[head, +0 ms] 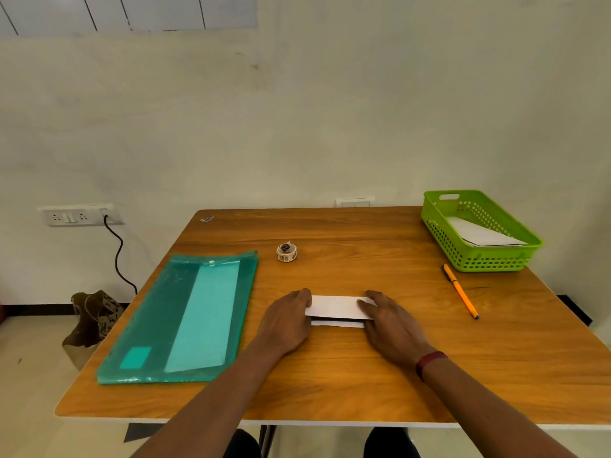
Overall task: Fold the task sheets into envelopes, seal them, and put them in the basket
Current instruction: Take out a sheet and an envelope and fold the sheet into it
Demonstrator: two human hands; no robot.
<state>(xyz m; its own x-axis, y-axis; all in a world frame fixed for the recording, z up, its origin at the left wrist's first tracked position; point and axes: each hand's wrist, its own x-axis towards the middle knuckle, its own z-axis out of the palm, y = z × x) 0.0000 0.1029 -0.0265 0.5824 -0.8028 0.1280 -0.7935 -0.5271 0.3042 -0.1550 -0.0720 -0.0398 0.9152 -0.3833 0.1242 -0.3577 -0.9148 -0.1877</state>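
Head view: folded task sheet (334, 307) lies mid-worktop toward the near edge, light and limp. Left hand (287, 322) and right hand (390, 322) press its ends, fingers (365, 305) flat; lift by the short edges.

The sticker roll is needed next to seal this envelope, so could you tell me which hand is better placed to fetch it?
Probably the left hand. The sticker roll sits beyond it, left of the folded sheet, while the right hand would have to cross over the paper and can stay pressing it flat.
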